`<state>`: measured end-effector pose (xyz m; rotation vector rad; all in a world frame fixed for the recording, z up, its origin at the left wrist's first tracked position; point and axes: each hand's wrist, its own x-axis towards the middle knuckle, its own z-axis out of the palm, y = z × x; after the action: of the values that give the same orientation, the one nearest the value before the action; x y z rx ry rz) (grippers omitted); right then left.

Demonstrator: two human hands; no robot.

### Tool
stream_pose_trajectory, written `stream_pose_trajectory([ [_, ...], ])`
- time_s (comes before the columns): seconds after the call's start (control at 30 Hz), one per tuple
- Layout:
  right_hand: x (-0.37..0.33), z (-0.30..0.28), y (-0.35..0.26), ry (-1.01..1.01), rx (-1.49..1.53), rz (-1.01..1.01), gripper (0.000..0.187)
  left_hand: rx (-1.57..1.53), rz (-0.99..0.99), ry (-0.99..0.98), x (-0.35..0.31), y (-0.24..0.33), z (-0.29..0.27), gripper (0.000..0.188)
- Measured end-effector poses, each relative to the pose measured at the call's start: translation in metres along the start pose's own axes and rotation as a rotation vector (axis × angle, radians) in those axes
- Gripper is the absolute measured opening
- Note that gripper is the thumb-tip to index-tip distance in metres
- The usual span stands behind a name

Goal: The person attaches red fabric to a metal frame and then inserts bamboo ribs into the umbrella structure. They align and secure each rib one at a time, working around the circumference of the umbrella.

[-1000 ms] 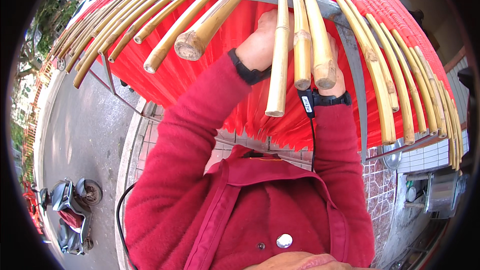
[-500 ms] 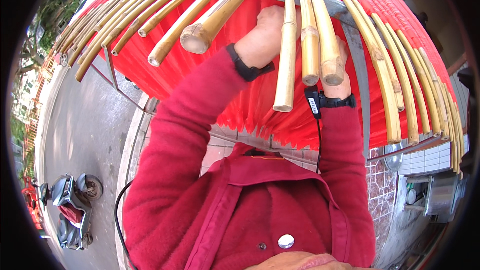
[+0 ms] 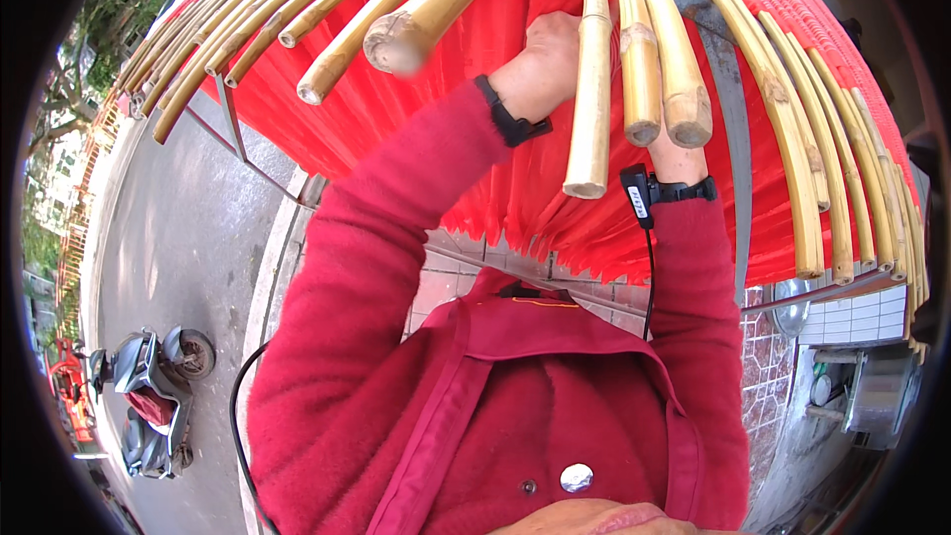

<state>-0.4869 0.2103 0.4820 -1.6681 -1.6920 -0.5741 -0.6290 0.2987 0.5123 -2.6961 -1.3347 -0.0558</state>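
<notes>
Several bamboo poles (image 3: 592,109), wrapped in red at their far ends, rest across a curved grey metal rail (image 3: 735,129), their cut ends pointing toward me. Red strands (image 3: 451,54) hang in a thick curtain below the rail. My left hand (image 3: 551,52) reaches up against this curtain, its fingers hidden behind a pole in the middle. Three middle poles cover most of my right hand (image 3: 678,164); only skin near the wrist shows below their ends. What either hand holds, if anything, is out of sight.
A thin metal bar (image 3: 265,184) of the stand runs at the left. Beyond the kerb, a scooter (image 3: 154,391) is parked on the grey road (image 3: 223,258). At the right are white tiles (image 3: 854,320) and a metal box-like unit (image 3: 880,391).
The poles and both hands sit slightly farther right in view. My right hand, partly seen beside the poles before, is now more hidden behind them.
</notes>
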Motion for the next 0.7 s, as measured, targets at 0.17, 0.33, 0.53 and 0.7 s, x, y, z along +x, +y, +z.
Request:
stream_pose_trajectory([
  [0.17,0.003,0.008,0.015,-0.024,-0.129,0.068,0.069,0.071,-0.081,0.21,-0.006,-0.011,0.004,0.062],
  [0.33,0.002,0.007,0.021,0.01,-0.225,0.05,0.067,0.132,0.085,0.514,-0.016,-0.015,0.01,0.069],
  [0.53,-0.017,0.016,0.015,-0.019,-0.151,0.019,0.073,0.074,0.143,0.539,-0.03,0.005,0.027,0.077],
  [0.7,-0.045,0.02,0.008,-0.193,-0.21,0.021,0.08,-0.27,0.219,0.393,-0.061,0.006,0.052,0.081],
])
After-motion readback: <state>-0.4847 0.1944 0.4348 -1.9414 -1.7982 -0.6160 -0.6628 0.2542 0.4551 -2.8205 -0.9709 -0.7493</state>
